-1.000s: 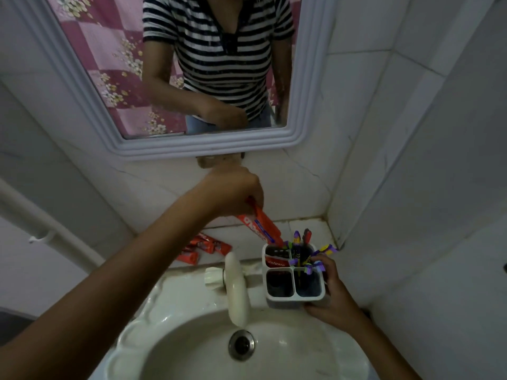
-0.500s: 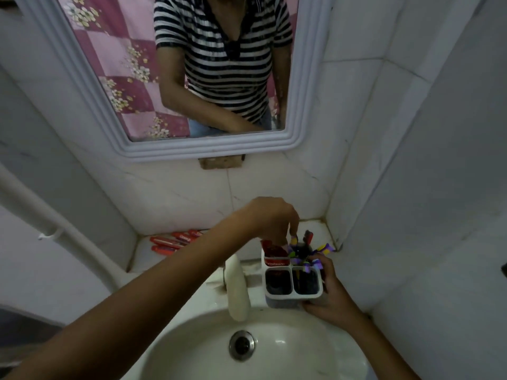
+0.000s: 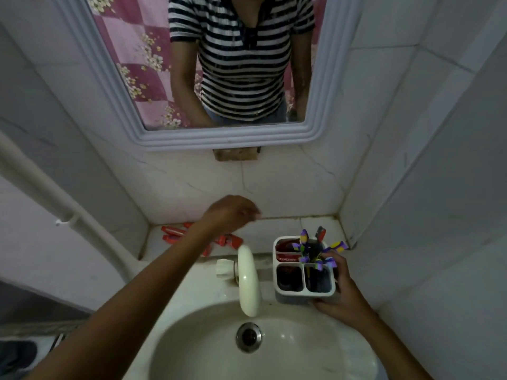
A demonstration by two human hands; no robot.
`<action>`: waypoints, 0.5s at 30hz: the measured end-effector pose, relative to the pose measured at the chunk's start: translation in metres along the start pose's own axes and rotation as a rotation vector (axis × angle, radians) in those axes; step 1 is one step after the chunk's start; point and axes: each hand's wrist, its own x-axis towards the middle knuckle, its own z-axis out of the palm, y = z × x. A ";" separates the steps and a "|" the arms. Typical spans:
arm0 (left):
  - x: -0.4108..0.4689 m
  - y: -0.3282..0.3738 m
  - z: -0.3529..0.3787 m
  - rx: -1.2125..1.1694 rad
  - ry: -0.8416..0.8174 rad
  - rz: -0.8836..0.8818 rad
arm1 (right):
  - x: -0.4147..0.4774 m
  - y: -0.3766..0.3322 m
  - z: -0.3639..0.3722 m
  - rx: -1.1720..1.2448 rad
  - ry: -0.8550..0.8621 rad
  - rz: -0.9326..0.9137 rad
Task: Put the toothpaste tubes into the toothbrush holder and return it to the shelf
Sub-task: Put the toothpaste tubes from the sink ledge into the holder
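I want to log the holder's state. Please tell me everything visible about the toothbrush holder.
The toothbrush holder is a white, plastic-looking box with four open compartments, upright over the sink's back edge. The right hand grips its right side. The far-left compartment holds a red toothpaste tube; toothbrushes stand in the far-right one.

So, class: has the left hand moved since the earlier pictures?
Yes. The left hand has left the holder and swung left, past the tap, now above the tubes on the shelf.
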 end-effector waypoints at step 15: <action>0.018 -0.087 0.065 0.821 -0.048 0.087 | 0.002 0.005 0.002 -0.007 -0.009 -0.001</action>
